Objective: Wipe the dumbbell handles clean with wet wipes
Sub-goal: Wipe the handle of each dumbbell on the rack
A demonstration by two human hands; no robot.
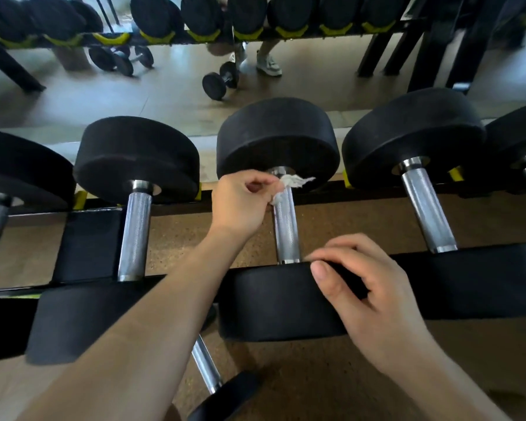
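White and crumpled, the wet wipe [289, 181] sits at the far end of the dumbbell handle [286, 226], just under the far head [278, 141] of the dumbbell. My left hand [240, 202] pinches the wipe between thumb and fingertips and holds it against the knurled steel; the other fingers of this hand are curled in. A small tail of the wipe sticks out to the right, over the black rubber of the far head.

My right hand [371, 299] is on the near head [271, 302] of the same dumbbell. Its fingers bend over the upper edge, beside the place where the handle enters the head, and the thumb lies on the rounded rim.

The dumbbell lies across the black rack [88, 241], with its handle pointing away from me. On the left is a neighbour dumbbell [135, 226], on the right another one [427, 208], each parallel to mine and apart from it. Their handles are bare steel. Under the rack, near my left forearm, one lower dumbbell [205, 367] is partly visible on the brown speckled floor [331, 378]. Far behind, on the pale floor, stands a small dumbbell [220, 82].
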